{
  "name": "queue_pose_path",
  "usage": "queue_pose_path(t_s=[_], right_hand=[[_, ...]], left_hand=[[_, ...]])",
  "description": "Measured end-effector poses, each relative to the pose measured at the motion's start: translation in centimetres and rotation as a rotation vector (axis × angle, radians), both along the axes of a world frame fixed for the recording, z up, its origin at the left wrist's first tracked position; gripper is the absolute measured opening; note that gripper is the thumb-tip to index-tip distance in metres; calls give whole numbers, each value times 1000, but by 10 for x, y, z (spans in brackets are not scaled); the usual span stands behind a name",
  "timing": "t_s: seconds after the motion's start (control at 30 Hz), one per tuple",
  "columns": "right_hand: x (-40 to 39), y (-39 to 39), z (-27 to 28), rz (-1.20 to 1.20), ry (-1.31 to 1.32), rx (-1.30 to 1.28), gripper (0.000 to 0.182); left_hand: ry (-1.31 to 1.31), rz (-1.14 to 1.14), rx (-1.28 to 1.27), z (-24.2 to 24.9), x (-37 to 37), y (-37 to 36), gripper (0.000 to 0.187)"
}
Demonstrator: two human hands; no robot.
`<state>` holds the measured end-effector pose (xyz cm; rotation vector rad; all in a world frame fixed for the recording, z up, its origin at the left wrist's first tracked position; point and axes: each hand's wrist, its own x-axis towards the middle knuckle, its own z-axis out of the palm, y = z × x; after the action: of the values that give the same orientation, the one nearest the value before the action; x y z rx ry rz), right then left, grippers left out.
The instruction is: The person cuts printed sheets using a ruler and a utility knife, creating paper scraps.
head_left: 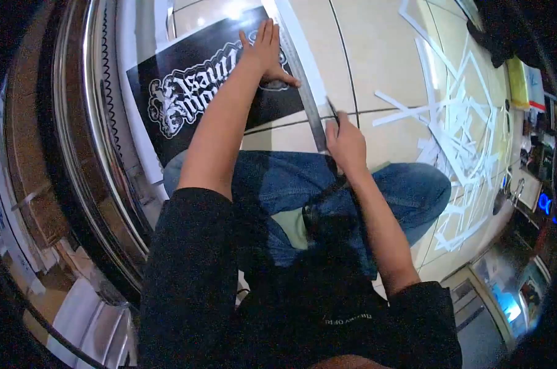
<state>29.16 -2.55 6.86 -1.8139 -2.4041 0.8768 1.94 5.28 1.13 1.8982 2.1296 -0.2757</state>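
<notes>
A black poster (275,111) with ornate white lettering lies on the tiled floor. My left hand (266,55) presses flat on its right part with fingers spread, the thumb reaching a long metal ruler (310,111) along the poster's right edge. A white paper margin (314,79) shows beyond the ruler. In my right hand (347,144), fingers are wrapped round a slim dark cutter knife (332,106), its tip right at the margin near the ruler's lower end.
Many white paper strips (466,144) lie heaped on the floor to the right. A long metal-railed machine (87,80) stands along the left side. My crossed legs in blue jeans (413,190) are close below the poster. Assorted items line the far right.
</notes>
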Motion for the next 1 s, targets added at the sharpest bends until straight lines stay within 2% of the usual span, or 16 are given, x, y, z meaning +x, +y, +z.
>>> queue_pose_path(t_s=[0.03, 0.13, 0.27, 0.5, 0.7, 0.93, 1.0], right_hand=[[-8, 13, -3, 8, 7, 10, 42], [-35, 52, -17, -127, 57, 122, 69], [-33, 70, -29, -164, 81, 108, 77], [-27, 74, -39, -189, 195, 109, 78], [-24, 70, -38, -123, 144, 171, 77], [-15, 70, -44, -114, 143, 86, 81], [-11, 67, -42, -30, 285, 95, 85]], left_hand=[[-49, -10, 21, 0, -1, 0, 168], [-52, -28, -41, -3, -6, 4, 169], [-91, -30, -38, -6, -7, 1, 169], [-49, -43, -7, -7, -7, 1, 168], [-44, -27, 23, -8, -6, -2, 166], [-49, -26, 17, -5, -5, 0, 167], [-42, -20, -10, -4, -4, -1, 167]])
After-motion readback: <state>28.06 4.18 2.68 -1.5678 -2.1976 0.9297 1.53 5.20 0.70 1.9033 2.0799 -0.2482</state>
